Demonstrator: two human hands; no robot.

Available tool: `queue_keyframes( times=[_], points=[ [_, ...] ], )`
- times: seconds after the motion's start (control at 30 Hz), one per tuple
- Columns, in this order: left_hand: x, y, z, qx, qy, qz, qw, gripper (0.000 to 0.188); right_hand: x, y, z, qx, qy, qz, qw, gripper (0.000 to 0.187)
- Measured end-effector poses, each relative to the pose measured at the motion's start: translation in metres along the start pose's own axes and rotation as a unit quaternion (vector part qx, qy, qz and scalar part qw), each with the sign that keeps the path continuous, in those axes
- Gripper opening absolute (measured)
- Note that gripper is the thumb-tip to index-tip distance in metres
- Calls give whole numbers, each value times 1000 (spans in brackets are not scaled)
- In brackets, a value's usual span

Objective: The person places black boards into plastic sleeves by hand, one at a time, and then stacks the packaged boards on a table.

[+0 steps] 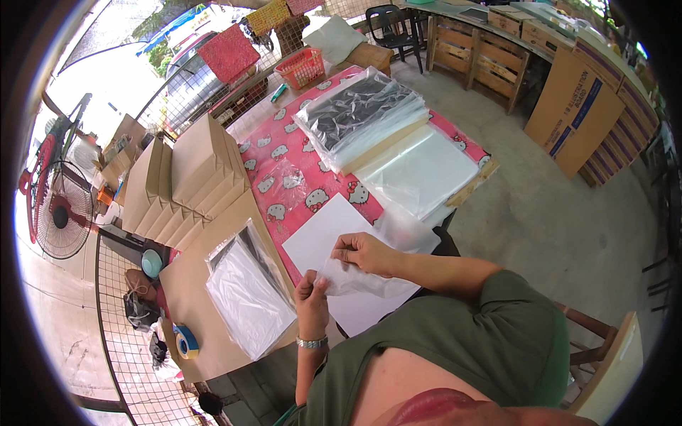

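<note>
A clear plastic sleeve point(359, 282) is stretched between my two hands, just above a white board point(327, 226) at the table's near edge. My left hand point(311, 290), with a metal watch on its wrist, pinches one side of the sleeve. My right hand point(361, 253) is closed on its upper edge, fingers bent. To the left of my hands lies a stack of white sheets in plastic point(249, 302). Beyond my right hand is a pile of clear sleeves point(423, 170), beside a thick bundle of plastic-wrapped black sheets point(362, 106).
Stacks of brown packages point(206, 167) stand at the table's left. A roll of tape point(186, 342) sits near the left edge. The table has a pink patterned cover point(284, 167). A red basket point(300, 67) is at the far end. A fan point(62, 213) stands left; cardboard point(572, 113) leans right.
</note>
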State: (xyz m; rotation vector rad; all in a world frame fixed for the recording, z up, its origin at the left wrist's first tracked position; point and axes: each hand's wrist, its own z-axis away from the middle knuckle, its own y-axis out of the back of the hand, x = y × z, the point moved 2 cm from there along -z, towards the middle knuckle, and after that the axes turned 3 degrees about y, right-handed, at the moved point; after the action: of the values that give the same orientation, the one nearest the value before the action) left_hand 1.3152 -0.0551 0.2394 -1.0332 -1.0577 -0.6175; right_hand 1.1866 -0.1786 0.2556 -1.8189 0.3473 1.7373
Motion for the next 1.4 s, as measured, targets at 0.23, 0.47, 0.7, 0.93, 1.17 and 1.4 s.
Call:
queue_keyframes(
  times=[0.23,0.47,0.7,0.93,1.17,1.4],
  points=[
    [-5,5,13,-31,39,100,994,18,2,-1,-13,11,247,268,931,19],
    [7,7,20,27,74,22,997,9,-9,-13,3,-45,-46,-51,997,20],
    [5,8,29,-112,137,208,962,17,-3,-10,3,-150,16,46,988,25],
    [32,50,18,66,65,147,985,36,7,-1,18,-454,-92,118,878,18],
    [-26,88,37,-60,89,-157,982,37,-34,53,-11,-67,72,-320,942,9],
    [38,56,11,20,-25,171,985,31,8,64,-2,-348,-121,77,926,18]
  ],
)
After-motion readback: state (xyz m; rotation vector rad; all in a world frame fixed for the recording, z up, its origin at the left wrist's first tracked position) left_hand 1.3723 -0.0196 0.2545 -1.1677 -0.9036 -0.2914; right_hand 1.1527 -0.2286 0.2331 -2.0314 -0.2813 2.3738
